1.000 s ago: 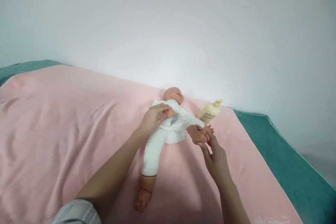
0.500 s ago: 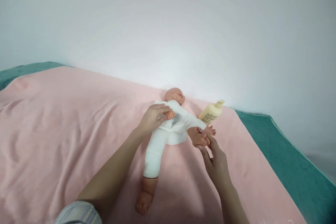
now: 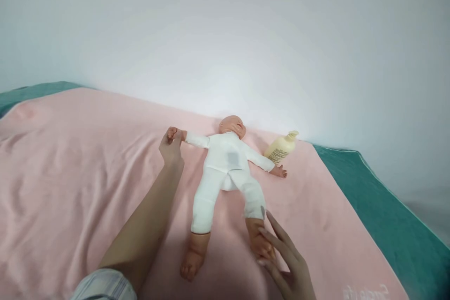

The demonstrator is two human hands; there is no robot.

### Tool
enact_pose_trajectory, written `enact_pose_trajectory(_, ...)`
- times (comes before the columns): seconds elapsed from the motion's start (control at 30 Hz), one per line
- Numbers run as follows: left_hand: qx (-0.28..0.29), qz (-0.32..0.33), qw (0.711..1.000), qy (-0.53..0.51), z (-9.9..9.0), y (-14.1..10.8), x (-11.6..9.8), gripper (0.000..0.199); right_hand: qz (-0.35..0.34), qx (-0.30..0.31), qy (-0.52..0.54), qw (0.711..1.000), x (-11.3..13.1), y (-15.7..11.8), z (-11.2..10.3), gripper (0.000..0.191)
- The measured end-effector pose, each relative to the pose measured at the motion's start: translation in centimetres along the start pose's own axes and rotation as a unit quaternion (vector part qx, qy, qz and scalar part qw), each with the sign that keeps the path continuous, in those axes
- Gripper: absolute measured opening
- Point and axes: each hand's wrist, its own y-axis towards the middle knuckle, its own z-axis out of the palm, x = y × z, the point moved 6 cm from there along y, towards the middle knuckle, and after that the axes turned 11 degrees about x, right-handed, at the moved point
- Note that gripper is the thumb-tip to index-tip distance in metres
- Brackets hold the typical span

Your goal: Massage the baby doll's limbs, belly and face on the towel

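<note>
A baby doll (image 3: 225,152) with a white cloth body lies on its back, arms and legs spread, its bald head (image 3: 232,125) near the wall. My left hand (image 3: 171,151) pinches the doll's hand (image 3: 172,132) on the left, with that arm stretched out sideways. Around the doll's right-side foot (image 3: 262,246) are the fingers and thumb of my right hand (image 3: 291,265), the index finger raised off it. The other foot (image 3: 192,262) rests on the blanket, untouched. A grey patch marks the doll's chest.
A pale yellow pump bottle (image 3: 281,147) leans beside the doll's right-side arm. Beneath everything is a wrinkled pink blanket (image 3: 87,173) over a green cover (image 3: 383,201). A white wall (image 3: 225,37) rises behind.
My left hand has drawn the doll's arm from across its chest out to the left. My right hand has brought the bent leg down, so it now lies straighter toward me.
</note>
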Motion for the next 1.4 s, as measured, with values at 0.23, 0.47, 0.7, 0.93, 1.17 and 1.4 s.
enact_pose_trajectory(0.23,-0.062,-0.139,0.986,-0.068,-1.7,0.3,2.6,0.014,-0.034,0.005,-0.008,0.999,0.4,-1.8,3.2,0.043)
enact_pose_trajectory(0.47,-0.064,-0.151,0.983,-0.086,-1.6,-0.1,2.7,0.007,-0.037,-0.023,-0.008,0.999,0.3,-2.0,3.6,0.045)
enact_pose_trajectory(0.7,-0.014,-0.039,0.999,0.004,0.0,-0.7,0.5,0.013,0.008,-0.041,-0.008,0.999,-0.3,-0.3,1.4,0.048)
enact_pose_trajectory(0.93,0.225,0.057,0.968,0.1,4.9,-3.4,-1.6,0.032,0.014,-0.063,0.022,0.998,-1.2,5.5,-0.7,0.044)
enact_pose_trajectory(1.17,0.468,0.133,0.832,0.268,8.0,-6.2,-0.6,0.027,0.085,-0.087,0.046,0.991,-1.6,10.7,-2.6,0.047)
enact_pose_trajectory(1.4,0.541,0.194,0.752,0.323,8.5,-6.9,0.3,0.028,0.098,-0.097,0.072,0.988,-1.7,11.9,-2.9,0.05)
